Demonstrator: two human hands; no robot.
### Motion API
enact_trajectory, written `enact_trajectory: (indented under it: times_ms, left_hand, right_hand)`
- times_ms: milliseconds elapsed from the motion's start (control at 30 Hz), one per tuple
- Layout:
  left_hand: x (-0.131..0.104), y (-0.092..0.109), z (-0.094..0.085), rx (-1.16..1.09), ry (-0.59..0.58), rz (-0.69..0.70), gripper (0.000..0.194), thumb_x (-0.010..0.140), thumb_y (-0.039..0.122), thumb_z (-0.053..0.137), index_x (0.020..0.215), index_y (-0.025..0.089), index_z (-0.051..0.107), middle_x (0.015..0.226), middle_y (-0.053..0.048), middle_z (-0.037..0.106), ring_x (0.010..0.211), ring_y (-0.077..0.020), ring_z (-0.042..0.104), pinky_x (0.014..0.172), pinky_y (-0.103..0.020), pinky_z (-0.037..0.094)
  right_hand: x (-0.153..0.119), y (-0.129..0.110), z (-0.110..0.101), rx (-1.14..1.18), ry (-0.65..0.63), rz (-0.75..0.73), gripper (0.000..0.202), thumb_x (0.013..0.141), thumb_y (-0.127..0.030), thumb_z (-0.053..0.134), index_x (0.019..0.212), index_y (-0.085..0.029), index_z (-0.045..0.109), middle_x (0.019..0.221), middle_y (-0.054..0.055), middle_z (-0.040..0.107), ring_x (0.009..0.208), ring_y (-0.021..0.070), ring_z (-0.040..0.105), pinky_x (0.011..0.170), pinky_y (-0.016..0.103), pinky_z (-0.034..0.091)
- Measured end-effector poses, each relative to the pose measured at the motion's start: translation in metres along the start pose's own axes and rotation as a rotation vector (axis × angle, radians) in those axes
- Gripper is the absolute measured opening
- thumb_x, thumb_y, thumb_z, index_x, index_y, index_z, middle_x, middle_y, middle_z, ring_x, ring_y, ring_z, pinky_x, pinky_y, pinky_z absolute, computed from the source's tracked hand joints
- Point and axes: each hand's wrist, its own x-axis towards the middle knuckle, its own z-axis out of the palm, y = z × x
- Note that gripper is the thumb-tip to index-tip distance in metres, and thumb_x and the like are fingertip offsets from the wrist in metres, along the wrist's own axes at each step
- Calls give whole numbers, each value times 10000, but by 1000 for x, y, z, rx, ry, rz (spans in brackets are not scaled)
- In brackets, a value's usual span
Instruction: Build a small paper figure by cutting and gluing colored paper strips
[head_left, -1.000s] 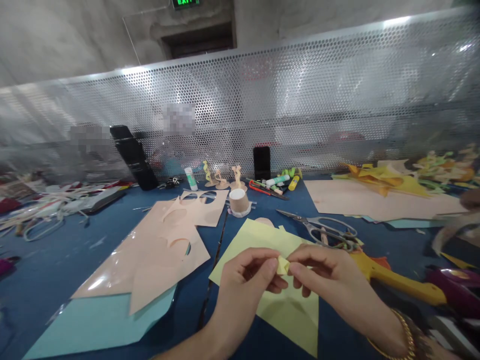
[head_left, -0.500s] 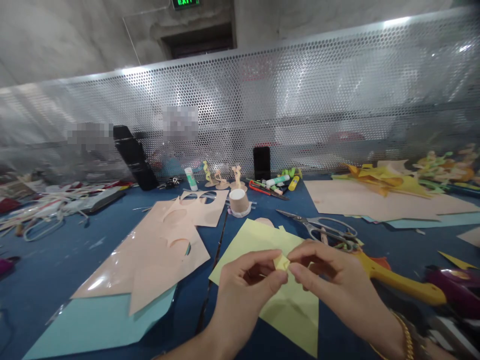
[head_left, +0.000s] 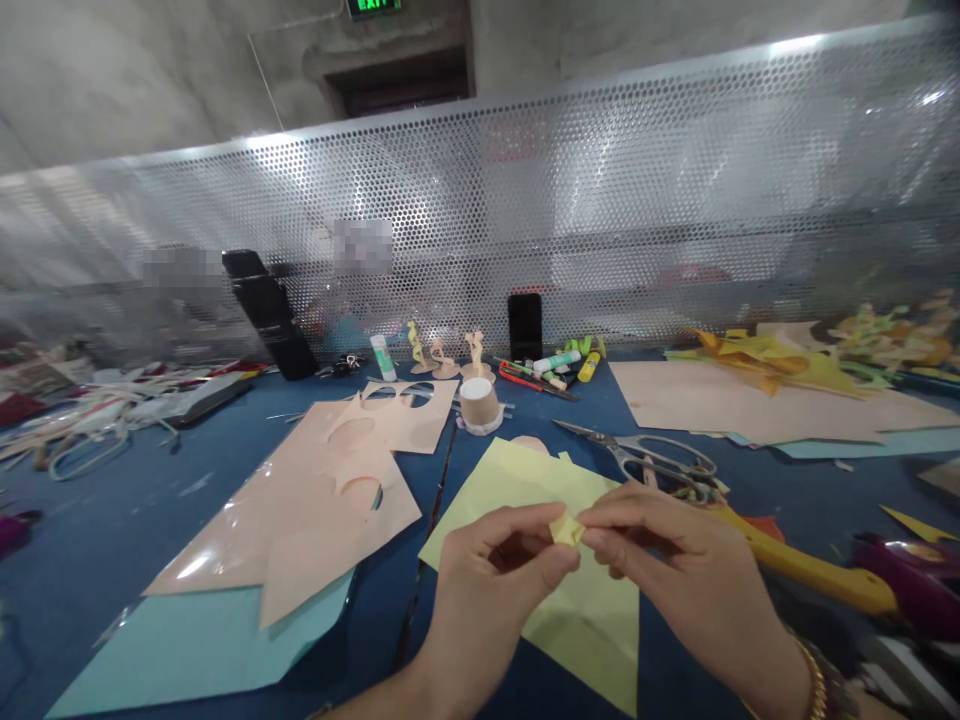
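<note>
A small folded piece of pale yellow paper (head_left: 566,528) is held up between my two hands. My left hand (head_left: 501,575) pinches its left side between thumb and forefinger. On the right side, my right hand (head_left: 667,560) grips its edge with thumb and fingertips. Below them a larger sheet of yellow-green paper (head_left: 487,490) lies on the blue table, partly covered by my hands. Just beyond the right hand rest metal scissors (head_left: 637,450), their handles over some paper scraps.
Peach sheets with cut-out circles (head_left: 300,510) and a light blue sheet (head_left: 195,640) lie left. A roll of tape (head_left: 478,402), glue stick (head_left: 382,358) and propped phone (head_left: 525,325) stand ahead. A yellow-handled tool (head_left: 817,570) lies right, before a perforated metal screen (head_left: 450,220).
My right fingers have closed further together at the folded paper's right edge, and the piece has turned slightly. The left hand keeps its pinch. The things on the table stay put.
</note>
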Motion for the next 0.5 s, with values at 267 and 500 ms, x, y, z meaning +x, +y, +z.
enact_trajectory:
  times_ms: [267,500]
  left_hand:
    - [0,-1,-1,-42,-8,16,216,568,147,815,767,224,779,550,47,625,511,-47,532,498,-119,440]
    - [0,-1,0,-72,-18,-2,212,557,144,820,753,208,772,544,44,634,506,-53,551,520,-134,475]
  right_hand:
    - [2,0,1,-8,2,2,58,778,-248,687,753,-275,732,665,-39,670,519,79,598,457,142,483]
    - [1,-2,2,-88,13,-113,117,802,-182,645,755,-267,709,715,-40,689,651,93,636,572,146,511]
